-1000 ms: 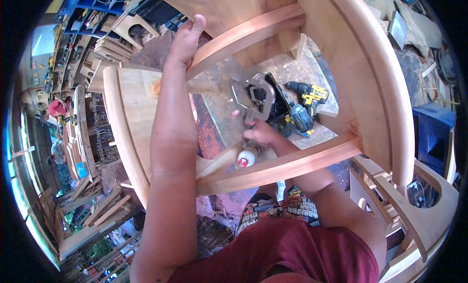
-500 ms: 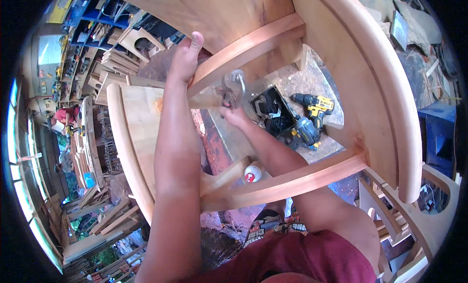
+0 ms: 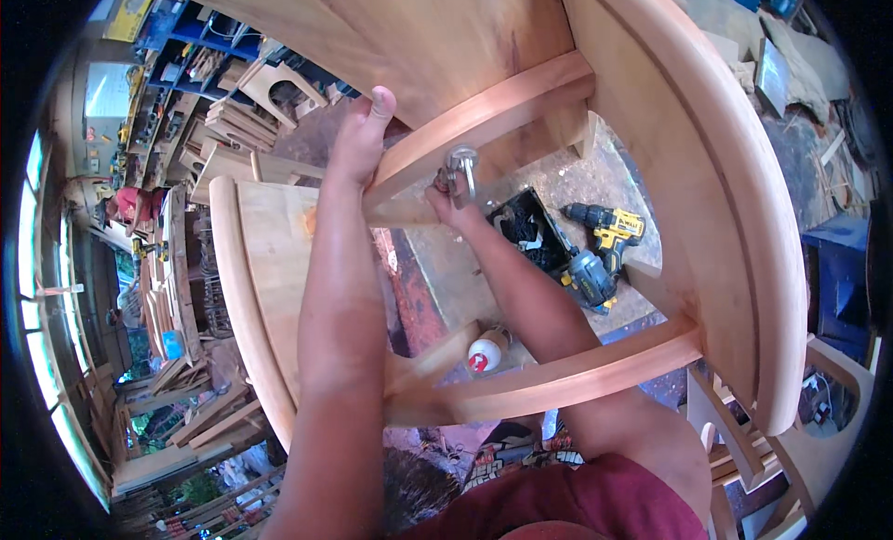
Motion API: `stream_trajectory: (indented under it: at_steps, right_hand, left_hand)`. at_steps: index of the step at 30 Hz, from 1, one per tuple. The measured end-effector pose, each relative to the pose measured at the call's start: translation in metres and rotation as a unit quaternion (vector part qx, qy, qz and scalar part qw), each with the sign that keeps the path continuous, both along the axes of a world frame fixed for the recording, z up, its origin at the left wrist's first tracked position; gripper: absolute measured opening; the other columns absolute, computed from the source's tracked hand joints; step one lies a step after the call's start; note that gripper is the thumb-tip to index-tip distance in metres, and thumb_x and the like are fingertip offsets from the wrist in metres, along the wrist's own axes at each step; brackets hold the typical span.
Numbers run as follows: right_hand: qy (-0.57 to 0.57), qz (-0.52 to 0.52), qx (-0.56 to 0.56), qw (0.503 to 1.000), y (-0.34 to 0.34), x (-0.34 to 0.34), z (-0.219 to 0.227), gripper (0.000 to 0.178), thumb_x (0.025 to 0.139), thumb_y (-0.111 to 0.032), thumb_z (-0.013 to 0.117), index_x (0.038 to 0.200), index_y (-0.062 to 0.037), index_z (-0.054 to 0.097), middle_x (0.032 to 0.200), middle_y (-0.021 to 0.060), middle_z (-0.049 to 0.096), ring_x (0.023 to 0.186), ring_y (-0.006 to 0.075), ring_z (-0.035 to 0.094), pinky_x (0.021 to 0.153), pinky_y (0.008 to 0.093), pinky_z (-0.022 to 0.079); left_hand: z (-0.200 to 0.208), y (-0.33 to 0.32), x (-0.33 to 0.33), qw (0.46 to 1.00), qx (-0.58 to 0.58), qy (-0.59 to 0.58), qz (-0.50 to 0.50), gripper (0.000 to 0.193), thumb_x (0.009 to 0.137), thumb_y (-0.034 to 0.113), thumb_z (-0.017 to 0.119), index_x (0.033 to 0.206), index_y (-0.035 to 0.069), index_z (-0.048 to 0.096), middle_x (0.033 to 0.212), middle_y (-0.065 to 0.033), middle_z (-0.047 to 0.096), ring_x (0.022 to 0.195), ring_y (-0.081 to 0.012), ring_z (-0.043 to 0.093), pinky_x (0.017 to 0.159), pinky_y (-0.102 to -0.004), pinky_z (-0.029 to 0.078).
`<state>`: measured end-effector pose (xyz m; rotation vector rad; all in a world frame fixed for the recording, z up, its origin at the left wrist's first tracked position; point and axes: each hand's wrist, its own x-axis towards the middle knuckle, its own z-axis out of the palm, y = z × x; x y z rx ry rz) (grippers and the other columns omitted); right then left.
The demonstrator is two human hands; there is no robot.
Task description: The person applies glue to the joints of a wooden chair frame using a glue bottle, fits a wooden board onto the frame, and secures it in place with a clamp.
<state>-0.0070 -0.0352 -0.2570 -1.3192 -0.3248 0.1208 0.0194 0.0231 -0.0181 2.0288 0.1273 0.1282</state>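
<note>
A large pale wooden furniture frame [image 3: 577, 368] fills the middle, with curved side panels joined by crosswise rails. My left hand [image 3: 361, 135] grips it by the left end of the upper rail [image 3: 488, 107], thumb sticking up and fingers mostly hidden behind the wood. Reaching through the opening beneath the near rail, my right hand [image 3: 448, 205] is closed around what looks like a metal hammer [image 3: 462, 159]. The tool's round, shiny end is close to the underside of the upper rail; its handle is hidden.
Below the opening lie a yellow and black cordless drill [image 3: 609, 226], a second power driver [image 3: 588, 278] and a black box [image 3: 530, 228] of small dark pieces. A white bottle with a red top [image 3: 484, 354] stands near the close rail. Shelves and stacked wood line the left.
My right hand and the hammer, blurred before, now show more sharply, the hammer turned slightly. The whole scene sits a little lower in view. My left hand keeps its place on the frame.
</note>
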Motion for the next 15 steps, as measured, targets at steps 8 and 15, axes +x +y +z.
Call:
stream_trajectory:
  at_steps: [8, 15]
  right_hand:
    - [0.029, -0.007, 0.016, 0.999, -0.006, -0.006, 0.012, 0.015, 0.077, -0.015, 0.064, 0.077, -0.0029, 0.055, 0.063, 0.0032, 0.055, 0.058, 0.0125, 0.053, 0.056, 0.0289, 0.045]
    - [0.034, -0.082, 0.087, 0.992, 0.023, -0.007, 0.012, 0.016, 0.080, -0.018, 0.063, 0.076, -0.0038, 0.058, 0.057, 0.0055, 0.055, 0.053, 0.0122, 0.052, 0.054, 0.0284, 0.045]
  left_hand:
    - [-0.002, -0.004, -0.003, 0.998, -0.052, 0.018, -0.006, 0.082, 0.081, 0.068, 0.044, 0.119, -0.005, 0.048, 0.115, -0.0138, 0.055, 0.107, -0.0208, 0.052, 0.092, -0.0329, 0.040]
    - [0.001, 0.000, -0.009, 0.999, -0.037, 0.013, 0.008, 0.083, 0.079, 0.069, 0.044, 0.113, -0.006, 0.051, 0.105, -0.0131, 0.059, 0.096, -0.0206, 0.059, 0.084, -0.0336, 0.046]
